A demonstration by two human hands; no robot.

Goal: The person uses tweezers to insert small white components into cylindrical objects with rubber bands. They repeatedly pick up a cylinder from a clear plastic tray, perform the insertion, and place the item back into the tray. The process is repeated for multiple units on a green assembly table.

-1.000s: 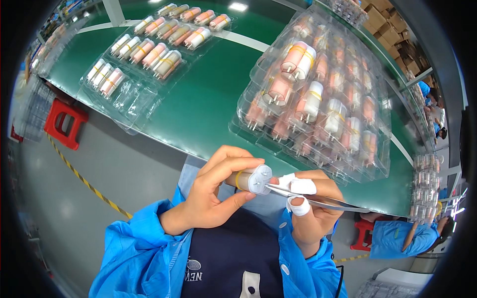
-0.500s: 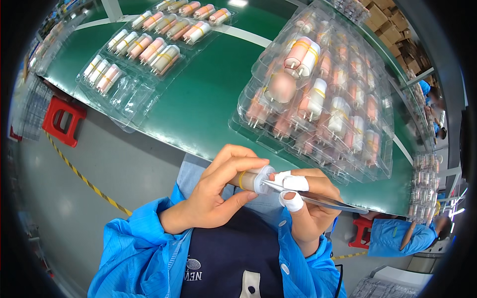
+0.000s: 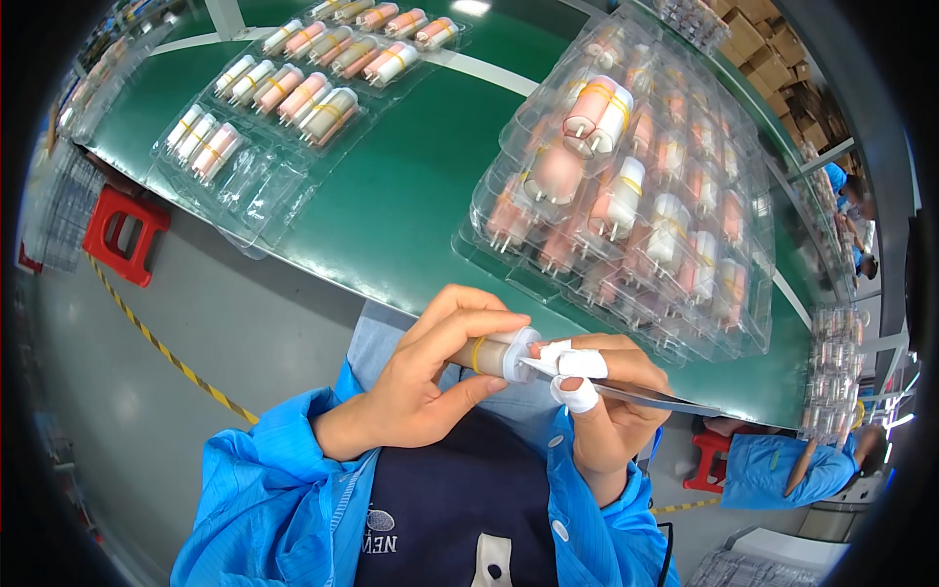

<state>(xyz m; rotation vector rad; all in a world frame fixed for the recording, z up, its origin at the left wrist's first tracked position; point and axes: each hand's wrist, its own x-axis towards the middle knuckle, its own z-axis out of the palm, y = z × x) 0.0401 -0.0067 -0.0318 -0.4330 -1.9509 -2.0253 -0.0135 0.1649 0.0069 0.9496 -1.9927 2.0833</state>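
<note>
My left hand (image 3: 430, 377) is closed around a short beige cylinder (image 3: 487, 354) with a yellow rubber band and a clear-white end cap. The capped end points right, toward my right hand (image 3: 606, 386). White tape wraps the thumb and some fingertips of that hand. It pinches metal tweezers (image 3: 650, 396), whose narrow tips meet the cap's end face. Whether the tips grip some small part there is too fine to see. Both hands are held in front of my body, at the near edge of the green table (image 3: 391, 210).
At the far left, clear plastic trays (image 3: 259, 196) hold banded pairs of white, pink and beige cylinders. A tall stack of similar filled trays (image 3: 636, 186) stands right of centre. A red stool (image 3: 125, 235) is on the floor at left; a person in blue (image 3: 782, 470) sits at right.
Little differs. The tweezers' tips have shifted very slightly at the cap, and my left hand still holds the cylinder in the same place.
</note>
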